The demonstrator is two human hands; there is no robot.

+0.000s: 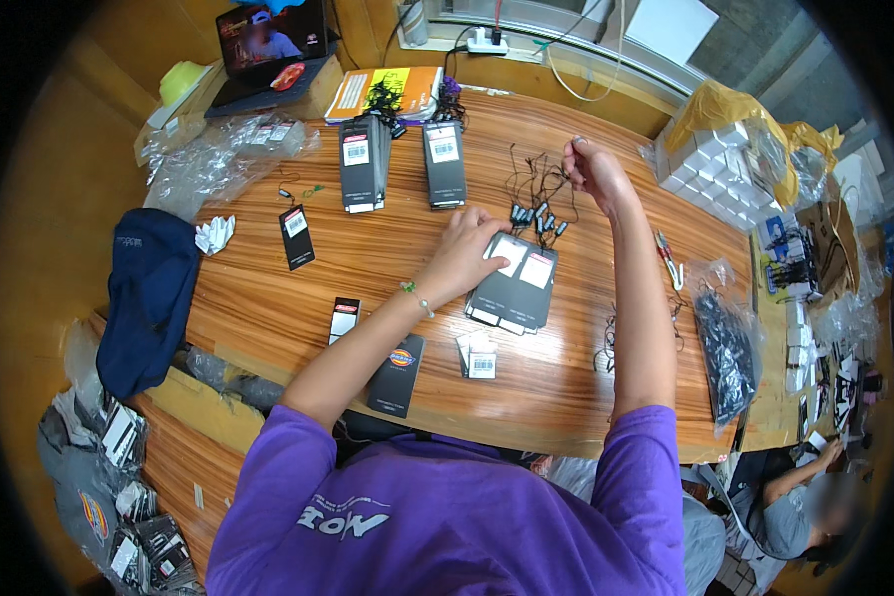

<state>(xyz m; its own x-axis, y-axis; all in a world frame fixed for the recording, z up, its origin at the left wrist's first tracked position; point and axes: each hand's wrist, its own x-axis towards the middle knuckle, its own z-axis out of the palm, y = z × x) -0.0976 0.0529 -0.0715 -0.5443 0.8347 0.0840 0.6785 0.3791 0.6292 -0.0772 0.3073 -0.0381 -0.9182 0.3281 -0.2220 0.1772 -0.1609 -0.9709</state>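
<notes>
I see the stack of dark grey hang tags on the wood-grain table, its upper-left part under the half-curled left hand, though I can't tell whether the fingers pinch a tag or just pin the pile. Beyond it, beside tangled black hang cords, the raised right hand has its fingers drawn in, on a cord or nothing, I can't tell. A snagged loop could drag neighbouring cords, and light pressure could let the stack skid.
</notes>
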